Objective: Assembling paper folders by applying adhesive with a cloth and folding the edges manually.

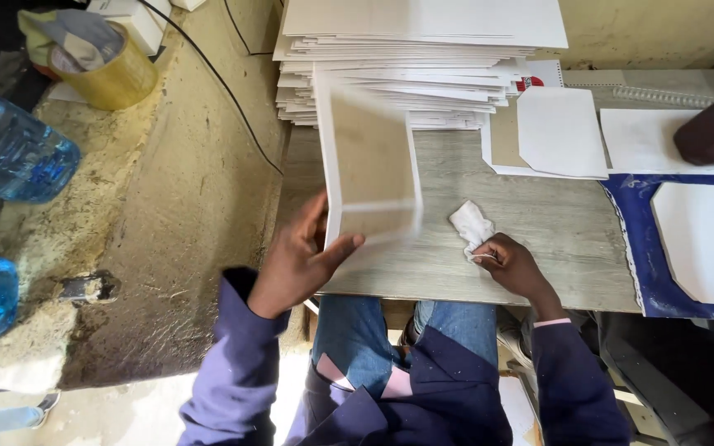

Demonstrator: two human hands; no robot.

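Pretty simple outfit here. Dark navy jacket with long sleeves, and both sleeves run right down to the wrists. The fabric looks soft and a bit rumpled, with folds bunching along the forearms. On the right sleeve there's a thin pale pink cuff peeking out at the wrist, so some lighter layer is worn underneath. The jacket hangs open at the front, and you can see a pinkish lining or shirt edge showing near the lap. Below that, blue denim jeans, mid-wash, with a visible seam. Both the left hand (297, 263) and right hand (512, 266) are bare: no gloves, no rings or watch that I can make out.
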